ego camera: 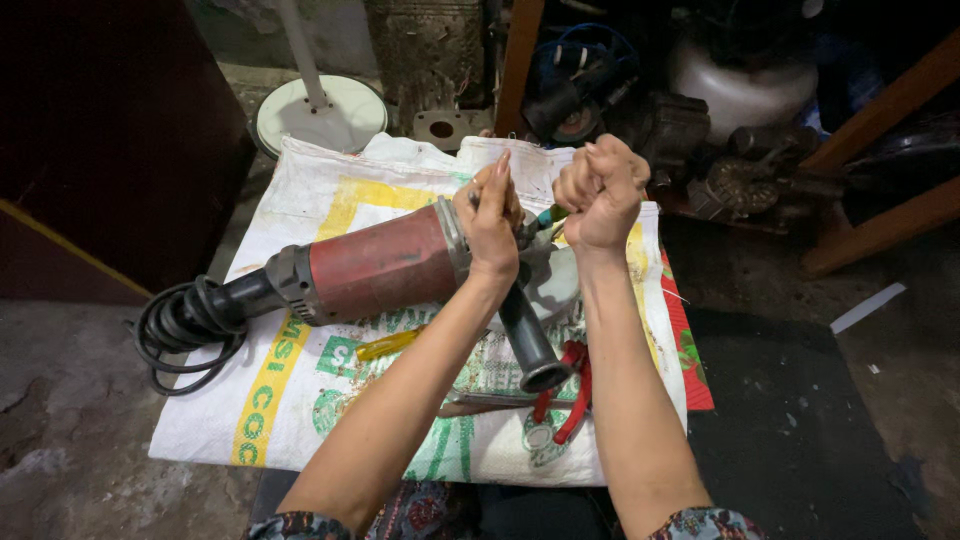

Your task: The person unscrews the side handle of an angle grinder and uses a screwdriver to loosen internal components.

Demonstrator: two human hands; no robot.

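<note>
A large red and grey angle grinder [375,265] lies on a white woven sack [300,400], its black side handle [527,345] pointing toward me. My left hand [490,220] rests on the grinder's grey head, fingers pressed around it. Just to the right, my right hand [600,190] is clenched in a fist around a green-handled tool [548,215] whose tip meets the grinder head. What the tool touches is hidden behind my hands.
The grinder's black cable [185,325] coils at the left. A yellow-handled screwdriver [390,345] and red-handled pliers [570,390] lie on the sack. A white round fan base [320,110], machine parts [740,180] and wooden legs [880,110] crowd the back.
</note>
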